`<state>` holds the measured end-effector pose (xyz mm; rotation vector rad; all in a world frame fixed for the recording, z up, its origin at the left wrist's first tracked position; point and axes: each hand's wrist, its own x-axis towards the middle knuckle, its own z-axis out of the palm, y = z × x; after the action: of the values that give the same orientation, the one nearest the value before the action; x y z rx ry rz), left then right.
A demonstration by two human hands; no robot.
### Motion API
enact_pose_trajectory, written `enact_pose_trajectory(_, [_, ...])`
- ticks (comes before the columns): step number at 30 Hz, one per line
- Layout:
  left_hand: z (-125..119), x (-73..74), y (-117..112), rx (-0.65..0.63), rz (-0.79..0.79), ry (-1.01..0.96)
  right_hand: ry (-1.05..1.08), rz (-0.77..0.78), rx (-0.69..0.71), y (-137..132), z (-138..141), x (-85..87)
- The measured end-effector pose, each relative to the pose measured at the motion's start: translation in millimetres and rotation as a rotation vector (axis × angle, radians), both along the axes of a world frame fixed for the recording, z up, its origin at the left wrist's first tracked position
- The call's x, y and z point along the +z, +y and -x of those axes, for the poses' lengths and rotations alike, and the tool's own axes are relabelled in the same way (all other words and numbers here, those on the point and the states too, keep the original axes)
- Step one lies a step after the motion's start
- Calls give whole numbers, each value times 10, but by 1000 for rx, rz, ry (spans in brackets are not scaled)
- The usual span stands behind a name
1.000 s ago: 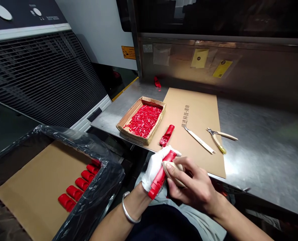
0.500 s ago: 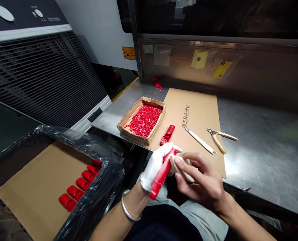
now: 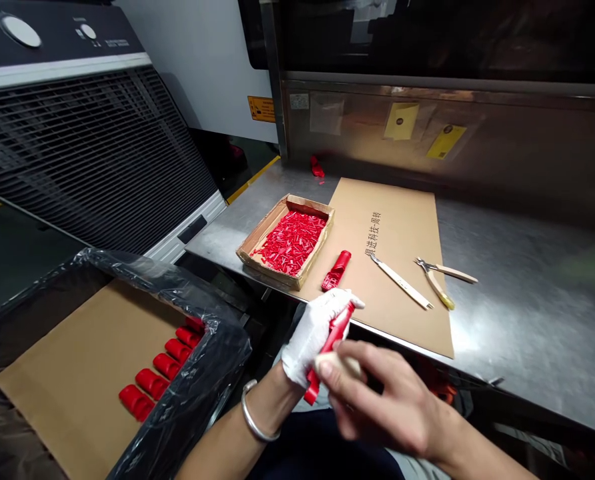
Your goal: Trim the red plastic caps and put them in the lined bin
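Note:
My left hand (image 3: 311, 332), in a white glove, is closed around a long red plastic part (image 3: 332, 337) in front of the bench edge. The part slants, its lower end pointing toward me. My bare right hand (image 3: 385, 393) pinches a pale cream cloth or pad (image 3: 341, 365) and presses it against the lower half of the part. Fingers and pad hide some of the red surface. A second red plastic part (image 3: 336, 271) lies on the cardboard sheet (image 3: 402, 200), just beyond my left hand.
A cardboard tray (image 3: 301, 277) of small red scraps stands left on the metal bench (image 3: 522, 293). A white-handled trimming knife (image 3: 402, 283) and nippers (image 3: 442, 275) lie to the right. Lower left, a plastic-lined box (image 3: 57, 360) holds several red parts (image 3: 152, 383). A red piece (image 3: 316, 167) lies behind.
My right hand has slid the pale pad down the red part, from near its upper middle toward its lower end. The part has turned slightly in my left hand.

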<state>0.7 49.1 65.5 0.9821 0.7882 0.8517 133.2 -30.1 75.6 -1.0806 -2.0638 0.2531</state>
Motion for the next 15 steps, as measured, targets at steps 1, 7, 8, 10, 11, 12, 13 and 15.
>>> enact_pose_trajectory(1, [4,-9,5,4,2,3,2,-23,-15,4,3,-16])
enact_pose_trajectory(7, [50,6,2,53,-66,77,-56,-3,87,12,-45,-197])
enact_pose_trajectory(8, [59,7,-16,59,-80,82,-55,-30,79,15,-28,-216])
enact_pose_trajectory(10, [99,-19,-50,89,-78,93,-60,-67,95,29,47,-226])
enact_pose_trajectory(11, [144,-52,-58,106,-58,103,-65,-62,138,41,96,-219])
enact_pose_trajectory(12, [220,-96,-57,124,-33,125,-73,-39,204,57,140,-204])
enact_pose_trajectory(13, [337,-150,-48,150,-20,183,-76,-12,271,79,172,-185])
enact_pose_trajectory(15, [719,-266,-29,268,-21,375,-40,23,317,144,167,-149])
